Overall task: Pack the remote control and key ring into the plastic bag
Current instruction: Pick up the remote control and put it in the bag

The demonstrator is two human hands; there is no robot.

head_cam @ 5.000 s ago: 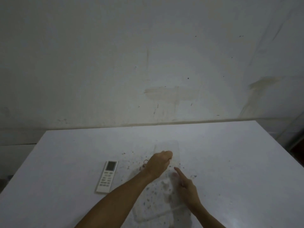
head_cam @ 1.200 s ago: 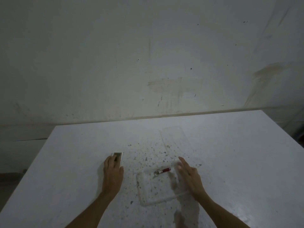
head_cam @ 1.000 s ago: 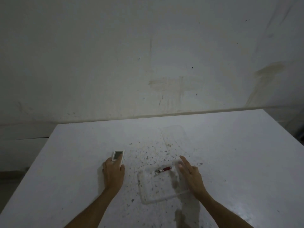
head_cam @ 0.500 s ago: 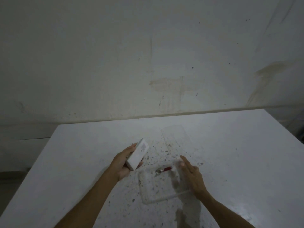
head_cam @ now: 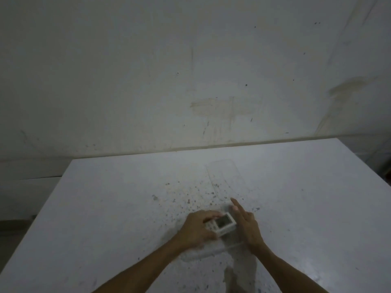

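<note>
Remote (head_cam: pixel 222 224) gripped in left hand (head_cam: pixel 197 230) over the bag (head_cam: pixel 213 251); right hand (head_cam: pixel 246 226) flat, fingers spread, on desk (head_cam: pixel 105 208).

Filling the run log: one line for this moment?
left hand: holds remote over bag | right hand: on bag | key ring: hidden

Remote control (head_cam: pixel 222 224) over plastic bag (head_cam: pixel 211 251) on bench (head_cam: pixel 105 208), between left hand (head_cam: pixel 197 230) and right hand (head_cam: pixel 247 226).

table (head_cam: pixel 105 208) lies bare around both hands; wall (head_cam: pixel 190 81) blocks beyond.
</note>
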